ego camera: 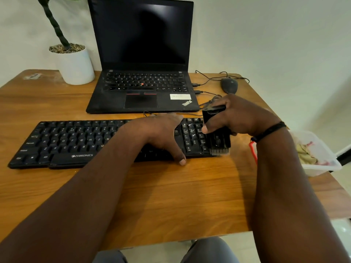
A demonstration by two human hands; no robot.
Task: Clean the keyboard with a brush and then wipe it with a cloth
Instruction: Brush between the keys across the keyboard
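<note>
- Keyboard (76, 145) lies mid-frame on the counter (171, 186).
- Left hand (163, 133) rests flat on it, fingers spread, likely steadying it.
- Right hand (237, 114) grips the brush (218, 137), bristles down at the keyboard's right edge.
- Cloth (307, 154) waits in the tub (322, 168), right edge.

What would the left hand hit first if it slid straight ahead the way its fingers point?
Probably the laptop: the left hand rests flat on the keyboard, fingers aimed at the laptop's front edge.
</note>
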